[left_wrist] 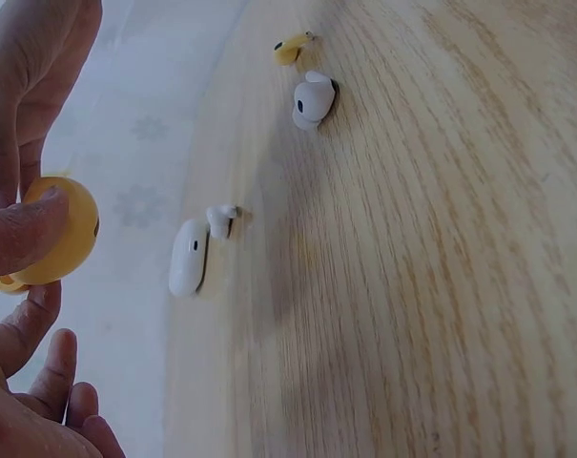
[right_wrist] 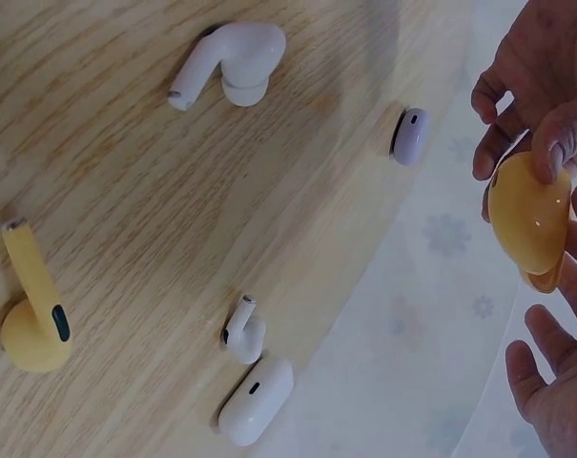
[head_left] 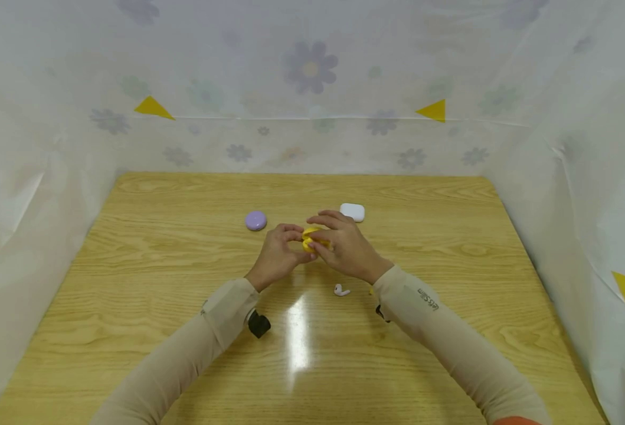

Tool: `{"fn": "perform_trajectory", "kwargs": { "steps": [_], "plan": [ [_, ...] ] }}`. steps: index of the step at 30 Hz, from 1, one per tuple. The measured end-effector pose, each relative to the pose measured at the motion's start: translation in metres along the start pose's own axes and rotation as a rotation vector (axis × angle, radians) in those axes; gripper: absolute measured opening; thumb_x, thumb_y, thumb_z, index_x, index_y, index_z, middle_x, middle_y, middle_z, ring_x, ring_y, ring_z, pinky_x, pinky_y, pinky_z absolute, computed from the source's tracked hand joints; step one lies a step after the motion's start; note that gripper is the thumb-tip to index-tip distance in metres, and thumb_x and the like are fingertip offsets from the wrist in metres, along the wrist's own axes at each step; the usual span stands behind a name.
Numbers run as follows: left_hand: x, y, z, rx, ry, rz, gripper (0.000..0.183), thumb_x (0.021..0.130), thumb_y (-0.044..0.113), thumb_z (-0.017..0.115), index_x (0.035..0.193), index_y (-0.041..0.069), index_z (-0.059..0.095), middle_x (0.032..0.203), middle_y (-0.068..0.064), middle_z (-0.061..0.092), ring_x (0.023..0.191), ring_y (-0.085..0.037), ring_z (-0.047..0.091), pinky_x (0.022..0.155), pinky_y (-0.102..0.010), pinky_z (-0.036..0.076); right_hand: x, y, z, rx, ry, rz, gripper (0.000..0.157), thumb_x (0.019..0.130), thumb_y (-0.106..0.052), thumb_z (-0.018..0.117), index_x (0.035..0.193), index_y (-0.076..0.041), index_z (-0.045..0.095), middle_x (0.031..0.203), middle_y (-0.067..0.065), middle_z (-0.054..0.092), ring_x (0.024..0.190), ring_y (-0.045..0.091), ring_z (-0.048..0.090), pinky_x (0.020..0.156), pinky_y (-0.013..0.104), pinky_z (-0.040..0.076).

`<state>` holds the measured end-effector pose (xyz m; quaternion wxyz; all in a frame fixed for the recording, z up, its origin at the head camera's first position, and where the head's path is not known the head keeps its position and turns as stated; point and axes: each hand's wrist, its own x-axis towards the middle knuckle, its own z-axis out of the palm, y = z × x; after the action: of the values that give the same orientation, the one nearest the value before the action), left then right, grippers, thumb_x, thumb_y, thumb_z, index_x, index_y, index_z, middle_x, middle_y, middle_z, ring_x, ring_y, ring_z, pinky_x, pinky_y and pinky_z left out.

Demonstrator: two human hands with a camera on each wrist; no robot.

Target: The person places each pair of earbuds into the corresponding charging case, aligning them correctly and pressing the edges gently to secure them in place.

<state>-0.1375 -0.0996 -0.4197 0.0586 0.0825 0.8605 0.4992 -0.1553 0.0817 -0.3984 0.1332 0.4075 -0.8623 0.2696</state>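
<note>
Our left hand (head_left: 279,254) and right hand (head_left: 348,247) pinch the yellow case (right_wrist: 526,218), best steadied gently; its inside we can't make out.

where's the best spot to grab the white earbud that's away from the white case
I'd take the white earbud by its stem, pinching across the width from above and coming in from the person's right. It lies on the table with that slim, straight stem pointing right in the head view, away from the rounder bud, which would likely slip more easily.
</note>
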Motion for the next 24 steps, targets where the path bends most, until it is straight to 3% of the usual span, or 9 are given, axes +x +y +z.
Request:
{"fn": "perform_trajectory", "kwargs": {
  "steps": [9, 24],
  "plan": [
    [0.003, 0.0, 0.0, -0.012, 0.003, -0.029, 0.033, 0.075, 0.018, 0.081, 0.097, -0.004, 0.069, 0.127, -0.014, 0.056, 0.125, -0.032, 0.049, 0.106, -0.051, 0.04, -0.003, 0.003, -0.005, 0.023, 0.078, -0.006, 0.016, 0.084, -0.013, 0.072, 0.096, -0.003, 0.073, 0.12, 0.016, 0.066, 0.119, 0.033, 0.057, 0.106, 0.052, 0.041],
    [0.005, 0.001, 0.0, 0.012, 0.015, -0.047, 0.033, 0.073, 0.017, 0.082, 0.095, -0.002, 0.069, 0.127, -0.013, 0.057, 0.124, -0.032, 0.05, 0.108, -0.05, 0.038, -0.023, 0.023, -0.016, -0.013, 0.13, 0.033, 0.022, 0.081, -0.009, 0.075, 0.099, 0.001, 0.07, 0.117, 0.019, 0.065, 0.116, 0.036, 0.057, 0.103, 0.051, 0.043]
  ]
}}
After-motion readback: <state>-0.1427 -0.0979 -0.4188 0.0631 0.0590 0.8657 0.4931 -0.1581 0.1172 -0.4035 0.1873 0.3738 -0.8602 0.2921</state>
